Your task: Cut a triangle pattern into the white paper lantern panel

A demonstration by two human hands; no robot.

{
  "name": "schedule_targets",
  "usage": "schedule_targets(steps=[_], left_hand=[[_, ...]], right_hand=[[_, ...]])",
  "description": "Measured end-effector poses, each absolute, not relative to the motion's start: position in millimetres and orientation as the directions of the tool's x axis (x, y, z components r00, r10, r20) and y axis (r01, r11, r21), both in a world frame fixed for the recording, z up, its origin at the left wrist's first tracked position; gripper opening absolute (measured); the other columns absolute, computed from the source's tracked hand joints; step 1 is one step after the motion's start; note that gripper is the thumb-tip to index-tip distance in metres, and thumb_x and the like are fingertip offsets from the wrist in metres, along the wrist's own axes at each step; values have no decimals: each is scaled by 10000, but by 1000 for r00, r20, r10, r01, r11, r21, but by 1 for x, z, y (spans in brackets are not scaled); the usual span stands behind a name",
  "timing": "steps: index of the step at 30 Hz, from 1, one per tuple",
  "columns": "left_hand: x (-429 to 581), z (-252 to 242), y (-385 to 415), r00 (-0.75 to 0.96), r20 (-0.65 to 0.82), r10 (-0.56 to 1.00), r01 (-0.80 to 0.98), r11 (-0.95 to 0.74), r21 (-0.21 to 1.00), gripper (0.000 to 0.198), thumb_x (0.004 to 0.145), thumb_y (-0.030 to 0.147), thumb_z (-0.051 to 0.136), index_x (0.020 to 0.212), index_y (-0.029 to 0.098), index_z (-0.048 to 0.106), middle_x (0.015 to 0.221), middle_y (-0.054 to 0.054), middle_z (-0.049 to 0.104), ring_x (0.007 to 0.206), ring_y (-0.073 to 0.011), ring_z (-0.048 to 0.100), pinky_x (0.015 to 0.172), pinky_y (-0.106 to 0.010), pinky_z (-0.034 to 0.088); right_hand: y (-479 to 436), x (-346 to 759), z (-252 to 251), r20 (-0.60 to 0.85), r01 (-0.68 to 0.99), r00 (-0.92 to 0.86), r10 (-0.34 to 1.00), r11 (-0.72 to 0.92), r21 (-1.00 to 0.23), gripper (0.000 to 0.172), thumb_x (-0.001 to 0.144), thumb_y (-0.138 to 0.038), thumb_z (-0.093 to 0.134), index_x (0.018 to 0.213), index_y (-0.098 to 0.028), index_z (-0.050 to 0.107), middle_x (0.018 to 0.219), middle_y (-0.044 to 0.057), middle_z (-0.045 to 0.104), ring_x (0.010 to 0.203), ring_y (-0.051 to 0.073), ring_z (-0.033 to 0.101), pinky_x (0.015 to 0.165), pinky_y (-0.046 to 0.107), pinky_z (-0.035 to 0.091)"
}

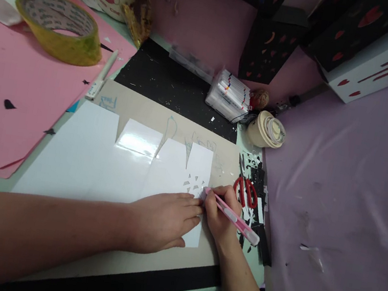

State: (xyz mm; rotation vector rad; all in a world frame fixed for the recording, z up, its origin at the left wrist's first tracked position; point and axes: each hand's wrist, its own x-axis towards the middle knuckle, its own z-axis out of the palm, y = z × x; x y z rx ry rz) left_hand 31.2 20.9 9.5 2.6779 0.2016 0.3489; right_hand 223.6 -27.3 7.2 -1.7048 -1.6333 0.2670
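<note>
A large white sheet of card (116,167) with notches along its far edge lies on a beige board (211,233). Near its right end are several small cut-out holes (193,183). My left hand (166,220) lies flat on the card, fingers stretched toward the right edge, holding nothing. Closed in a pen-like grip, my right hand (223,215) holds a pink craft knife (236,217). The knife's tip meets the card close to the left fingertips, just right of the holes; the blade itself is hard to make out.
Red-handled scissors (245,192) lie among black and white scraps at the right. Behind stand a paper cup (266,130) and a box of markers (229,94). A yellow tape roll (59,28) and white pen (101,75) rest at the left by pink sheets (7,124).
</note>
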Motion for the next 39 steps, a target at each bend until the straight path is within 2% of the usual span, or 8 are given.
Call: schedule_targets(steps=[18,31,39], left_hand=[[32,9,21,954,226,196,76,-889,451,458,935,404,547,1277,102,585,1347,-133,612,1314,-276,498,1140,-397,339],[33,7,20,948,247,200,71,-891,448,451,924,405,564,1254,98,596,1306,-135,635,1280,-281,522,1117,-402,367],[33,9,21,952,235,198,74,-890,450,446,930,397,556,1255,94,595,1310,-138,632,1283,-277,521,1129,-406,351]], right_hand=[[-27,222,8,331,737,150,932,118,-665,192,825,-142,570,722,-229,433,599,-52,512,533,119,504,496,240,379],[-28,224,5,320,694,129,939,145,-705,221,814,-131,564,701,-232,403,596,-62,489,503,105,456,500,244,376],[-28,225,4,303,691,128,944,134,-710,214,821,-165,562,691,-236,406,584,-64,483,501,110,456,499,247,384]])
